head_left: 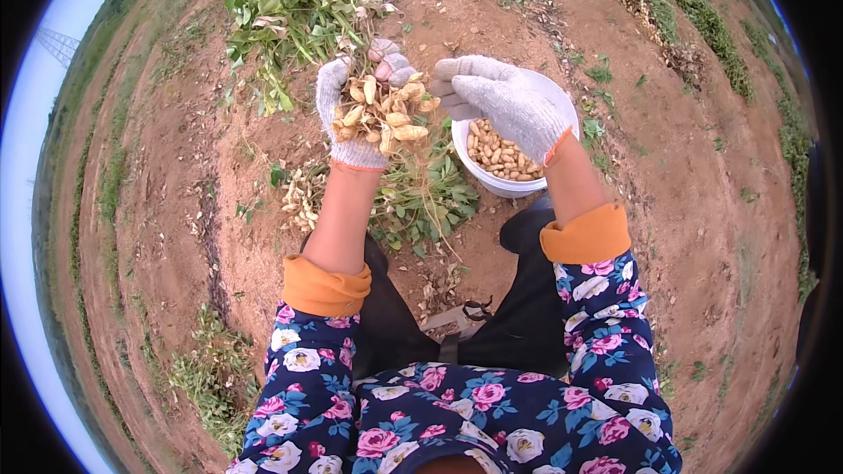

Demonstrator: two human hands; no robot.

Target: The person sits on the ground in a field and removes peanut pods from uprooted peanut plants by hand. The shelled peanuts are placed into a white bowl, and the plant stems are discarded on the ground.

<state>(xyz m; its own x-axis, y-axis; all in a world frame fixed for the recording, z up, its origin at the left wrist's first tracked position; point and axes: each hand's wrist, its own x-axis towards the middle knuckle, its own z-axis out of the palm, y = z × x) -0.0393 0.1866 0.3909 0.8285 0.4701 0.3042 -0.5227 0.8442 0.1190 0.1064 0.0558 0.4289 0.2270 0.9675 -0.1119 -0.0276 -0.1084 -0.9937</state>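
My left hand, in a pale knitted glove with an orange edge, grips an uprooted peanut plant by the stems near its roots. Its peanut pods hang in a cluster over the palm, and the leafy tops extend away from me. My right hand, gloved alike, is just right of the cluster and above a white plastic bucket. Its fingers are bent towards the pods; whether anything is between them cannot be seen. Loose peanuts lie in the bucket, partly hidden by this hand.
Below my hands, another leafy peanut plant lies on reddish soil. More pods are beside my left forearm. A plant heap lies at lower left. The bucket stands close to my dark shoe. Green rows cross the field.
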